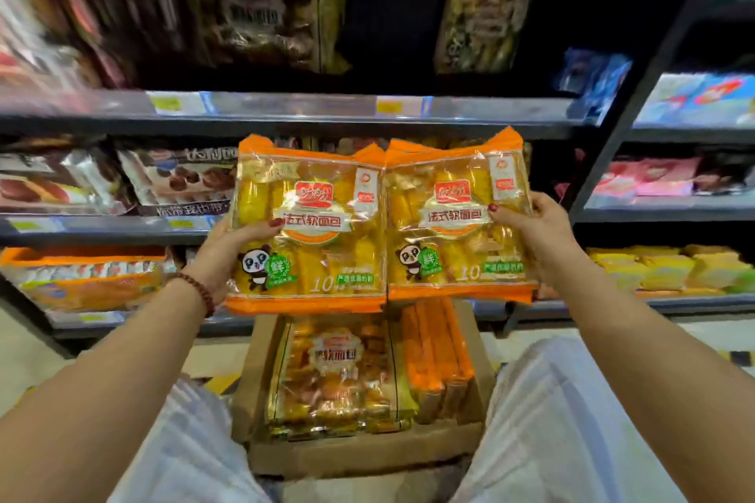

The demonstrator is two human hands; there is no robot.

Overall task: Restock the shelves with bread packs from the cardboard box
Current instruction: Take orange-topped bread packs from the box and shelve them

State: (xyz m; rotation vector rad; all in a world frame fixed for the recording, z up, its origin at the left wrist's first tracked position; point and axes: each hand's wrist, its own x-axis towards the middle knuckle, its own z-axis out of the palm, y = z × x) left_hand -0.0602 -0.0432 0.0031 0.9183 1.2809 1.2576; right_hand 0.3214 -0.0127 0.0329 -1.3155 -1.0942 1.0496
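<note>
1. Single view: head-worn wide-angle camera, facing forward and down.
2. Close range to both forearms, centre frame; brown cardboard box (367,449) directly below, between the knees.
3. Dark metal store shelves (286,122) fill the upper frame, edges blurred and curved.

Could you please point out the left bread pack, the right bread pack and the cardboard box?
left bread pack (322,233): head view, centre of its front label.
right bread pack (453,221): head view, centre of its front label.
cardboard box (359,451): head view, bare near wall.
</note>
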